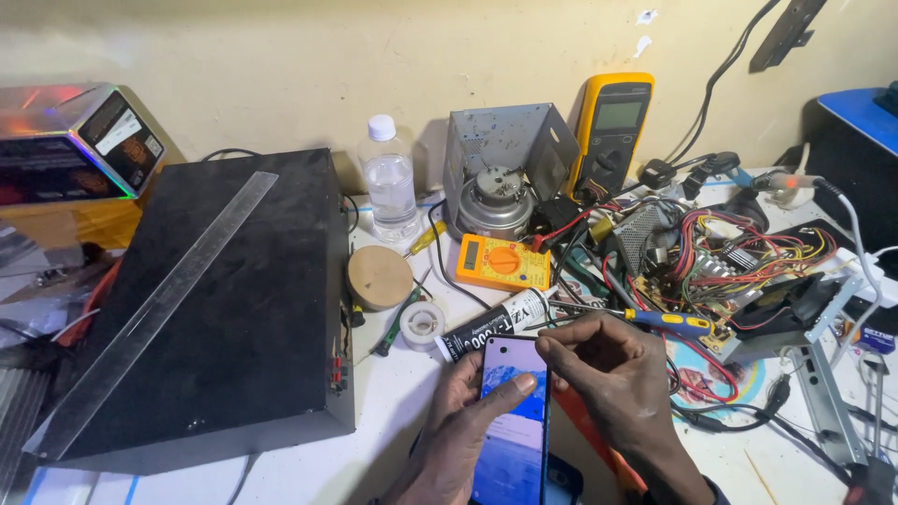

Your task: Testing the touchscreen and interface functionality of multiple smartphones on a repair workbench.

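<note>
L hand [454, 425] grips slim smartphone w/ lit blue screen [512, 421] from the side, fingers wrapped on its edge, thumb on glass, above white table [393, 402]. R hand [613, 379] at phone's top edge, fingers curled on it. Black glue tube [491, 325] just beyond; yellow-handled screwdriver [655, 321] nearby.

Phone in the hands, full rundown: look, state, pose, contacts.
The smartphone is a slim slab with a dark frame and a lit screen showing a blue and white picture, with a small camera hole near its top edge. It is held face up above the white table, top end pointing away from the person. The left hand grips it from the left, thumb lying across the screen. The right hand has its fingertips at the top right corner. Its lower end runs out of frame.
</note>
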